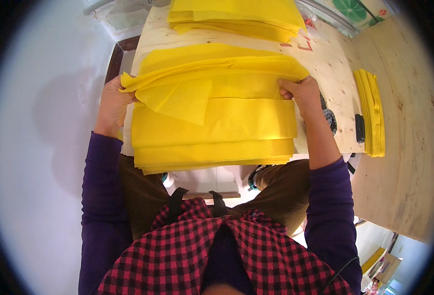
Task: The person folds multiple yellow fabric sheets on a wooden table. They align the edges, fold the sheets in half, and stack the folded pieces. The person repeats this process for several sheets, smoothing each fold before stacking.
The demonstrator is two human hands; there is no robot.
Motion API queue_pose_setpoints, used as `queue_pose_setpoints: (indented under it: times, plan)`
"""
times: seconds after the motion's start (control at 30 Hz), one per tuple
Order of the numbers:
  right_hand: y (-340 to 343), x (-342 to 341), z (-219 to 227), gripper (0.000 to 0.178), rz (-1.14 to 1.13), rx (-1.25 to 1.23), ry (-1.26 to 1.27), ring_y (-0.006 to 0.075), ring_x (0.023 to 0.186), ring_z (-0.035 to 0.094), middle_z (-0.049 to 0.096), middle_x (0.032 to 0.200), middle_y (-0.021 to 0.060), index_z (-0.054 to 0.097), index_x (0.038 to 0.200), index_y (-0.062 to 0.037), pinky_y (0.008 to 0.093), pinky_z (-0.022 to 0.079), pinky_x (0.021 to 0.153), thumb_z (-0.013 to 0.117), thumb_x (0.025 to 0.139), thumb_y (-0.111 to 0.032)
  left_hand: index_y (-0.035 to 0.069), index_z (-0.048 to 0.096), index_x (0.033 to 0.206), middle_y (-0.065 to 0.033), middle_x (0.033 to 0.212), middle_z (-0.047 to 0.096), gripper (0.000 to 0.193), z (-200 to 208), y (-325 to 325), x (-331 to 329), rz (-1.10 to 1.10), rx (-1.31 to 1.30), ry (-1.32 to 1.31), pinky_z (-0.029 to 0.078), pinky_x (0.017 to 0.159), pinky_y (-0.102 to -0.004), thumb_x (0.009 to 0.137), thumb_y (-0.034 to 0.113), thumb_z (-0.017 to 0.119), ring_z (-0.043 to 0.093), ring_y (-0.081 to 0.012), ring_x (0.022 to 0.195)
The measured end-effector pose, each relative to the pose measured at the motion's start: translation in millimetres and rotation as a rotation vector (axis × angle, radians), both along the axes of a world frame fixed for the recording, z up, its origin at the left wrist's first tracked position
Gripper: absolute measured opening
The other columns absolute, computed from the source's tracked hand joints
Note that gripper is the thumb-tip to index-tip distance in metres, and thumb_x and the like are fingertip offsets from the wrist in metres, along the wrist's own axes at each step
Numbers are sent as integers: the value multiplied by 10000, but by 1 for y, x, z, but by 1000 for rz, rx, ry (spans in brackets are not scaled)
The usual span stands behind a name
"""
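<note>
The left hand (113, 103) sits at 9 o'clock of the front stack (217, 120) of yellow cloth, its fingers pinching one end of a loose yellow sheet (256, 66). The right hand (303, 96), between 2 and 3 o'clock, grips the other end with thumb and fingers. The sheet spans the stack's 12 o'clock part, a thin flap draping toward 6 o'clock. Both lie on the wooden surface (335, 64); the stack overhangs its near edge. A second yellow stack (236, 19) rests at 12 o'clock; at 3 o'clock, a narrow folded yellow pile (373, 113) lies beside a small black object (359, 129).
</note>
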State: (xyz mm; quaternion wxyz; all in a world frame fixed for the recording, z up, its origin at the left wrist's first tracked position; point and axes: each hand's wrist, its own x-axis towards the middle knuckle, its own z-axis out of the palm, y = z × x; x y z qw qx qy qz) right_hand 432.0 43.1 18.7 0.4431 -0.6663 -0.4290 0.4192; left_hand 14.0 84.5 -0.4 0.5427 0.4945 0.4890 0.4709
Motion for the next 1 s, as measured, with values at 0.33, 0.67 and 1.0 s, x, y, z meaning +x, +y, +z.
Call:
queue_pose_setpoints:
  times: [0.33, 0.67, 1.0]
  plan:
    - [-6, 24, -39, 144, 158, 353, -47, 69, 782, 609, 674, 881, 3, 659, 927, -17, 214, 501, 726, 614, 818, 65, 4, 695, 907, -123, 1016, 696, 176, -17, -5, -9, -118, 219, 129, 501, 899, -290, 836, -96, 568, 648, -188, 954]
    - [-11, 28, -49, 140, 207, 361, 135, 158, 944, 627, 674, 1058, 91, 686, 944, 1, 277, 512, 853, 613, 834, 47, 11, 706, 949, -139, 1110, 665, 165, -28, -12, -13, -191, 338, 234, 502, 909, -304, 828, -56, 616, 628, -210, 1021]
    - [-13, 33, -59, 130, 213, 378, 98, 205, 1016, 618, 657, 1123, 122, 693, 910, 1, 307, 494, 901, 611, 831, 64, 4, 716, 892, -98, 1043, 685, 238, -28, -7, -15, -90, 282, 126, 493, 903, -268, 803, -138, 547, 635, -189, 978]
